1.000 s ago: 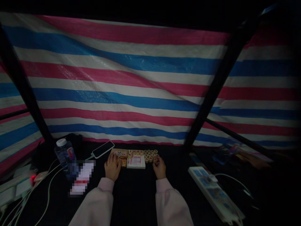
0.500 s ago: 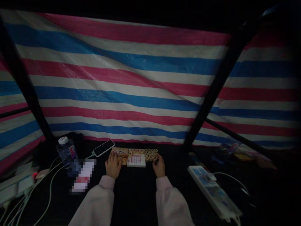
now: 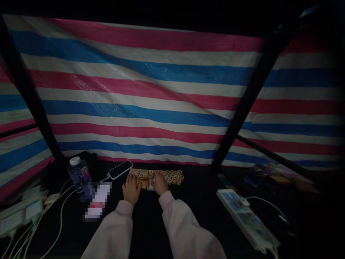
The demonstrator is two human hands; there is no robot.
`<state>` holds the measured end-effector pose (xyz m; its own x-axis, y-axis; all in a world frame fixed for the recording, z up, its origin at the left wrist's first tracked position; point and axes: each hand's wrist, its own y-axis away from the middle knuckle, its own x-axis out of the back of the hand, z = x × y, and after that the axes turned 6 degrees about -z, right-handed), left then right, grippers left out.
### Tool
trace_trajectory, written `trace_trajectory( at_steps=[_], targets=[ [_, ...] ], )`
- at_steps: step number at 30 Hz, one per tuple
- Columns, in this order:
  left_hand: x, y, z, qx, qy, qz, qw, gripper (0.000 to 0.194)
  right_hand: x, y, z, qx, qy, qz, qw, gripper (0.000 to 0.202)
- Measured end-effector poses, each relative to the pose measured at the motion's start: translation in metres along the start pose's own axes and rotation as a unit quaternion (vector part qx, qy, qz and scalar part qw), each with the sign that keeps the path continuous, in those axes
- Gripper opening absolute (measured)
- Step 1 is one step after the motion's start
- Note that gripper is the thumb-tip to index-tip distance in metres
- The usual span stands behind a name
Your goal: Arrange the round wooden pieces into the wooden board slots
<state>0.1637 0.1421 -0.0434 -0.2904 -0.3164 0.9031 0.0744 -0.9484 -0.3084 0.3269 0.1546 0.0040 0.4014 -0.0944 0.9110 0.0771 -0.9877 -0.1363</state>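
Note:
My left hand lies with spread fingers on a flat printed box in brown and orange. Right beside it is a white open box with round wooden pieces in its far part. My right hand is over this box, its fingers bent down and drawn together at the near pieces; what lies between the fingertips is hidden. To the right, several round wooden game pieces with red marks, like Chinese chess pieces, stand in close rows on the black table.
A phone on a cable and a clear bottle with a white cap lie to the left. Chargers and cables crowd the left edge. A long power strip is at the right. Striped sheeting hangs behind.
My right hand has moved left, from the rows of wooden pieces to the white box, and now covers much of it. My left hand stays on the printed box.

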Motion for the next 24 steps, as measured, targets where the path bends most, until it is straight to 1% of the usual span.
trace_trajectory(
  at_steps=[2,4,7,9,14,20,24],
  targets=[
    [0.000,0.000,0.000,0.001,-0.002,0.000,1.000,0.050,-0.010,-0.004,-0.003,-0.006,-0.026,0.005,1.000,0.038],
    [0.000,0.000,0.001,0.002,-0.006,0.004,1.000,0.050,-0.017,-0.007,-0.006,-0.023,-0.049,0.028,0.998,0.033],
    [0.000,0.000,0.002,-0.004,-0.010,0.012,1.000,0.050,-0.022,-0.008,-0.009,-0.041,-0.071,0.064,0.995,0.026],
    [0.000,0.000,0.002,-0.005,-0.010,0.013,1.000,0.049,-0.023,-0.008,-0.010,-0.043,-0.082,0.075,0.993,0.024],
    [-0.001,0.000,0.002,0.002,-0.014,0.008,1.000,0.049,-0.023,-0.009,-0.007,-0.050,-0.076,0.072,0.993,0.023],
    [-0.003,-0.001,0.000,0.001,-0.012,0.004,1.000,0.051,-0.024,-0.010,-0.005,-0.031,-0.095,0.050,0.994,0.030],
    [-0.002,-0.001,-0.001,-0.006,-0.003,0.004,1.000,0.050,-0.023,-0.008,-0.007,-0.031,-0.108,0.047,0.993,0.025]
  ],
)
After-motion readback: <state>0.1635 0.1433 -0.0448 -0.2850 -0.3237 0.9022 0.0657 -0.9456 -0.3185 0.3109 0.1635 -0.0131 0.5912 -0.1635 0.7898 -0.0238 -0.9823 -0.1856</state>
